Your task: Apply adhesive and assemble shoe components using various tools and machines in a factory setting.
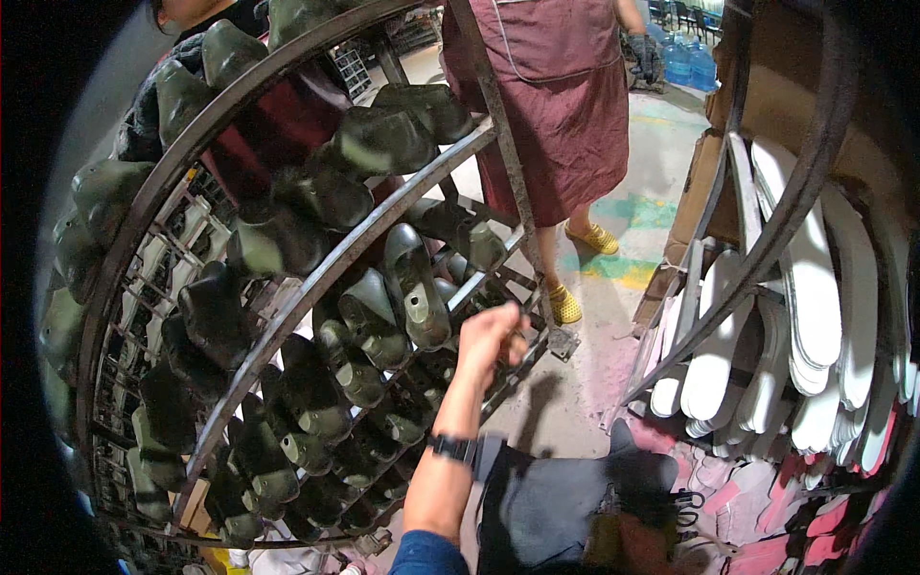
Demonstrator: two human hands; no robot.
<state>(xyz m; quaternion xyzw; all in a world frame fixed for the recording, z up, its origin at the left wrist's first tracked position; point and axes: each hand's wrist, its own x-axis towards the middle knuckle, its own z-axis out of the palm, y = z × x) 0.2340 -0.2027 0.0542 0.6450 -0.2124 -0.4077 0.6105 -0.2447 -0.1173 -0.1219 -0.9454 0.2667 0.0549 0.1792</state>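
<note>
My left hand (493,339) is curled closed at the right side of a metal rack (331,261), close to its upright post. Whatever lies inside the fingers, if anything, is hidden. A dark band sits on that wrist, and a blue sleeve covers the forearm lower down. Many dark green shoe lasts (419,287) fill the rack's tiers, lying tilted in rows. The nearest ones sit just left of my hand. My right hand does not show.
Beyond the rack stands a person in a maroon apron (565,115) and yellow clogs (567,305). White insole-shaped pieces (803,278) hang in a rack at right, above heaped pink and white pieces (747,508). Blue water jugs (688,62) stand far back.
</note>
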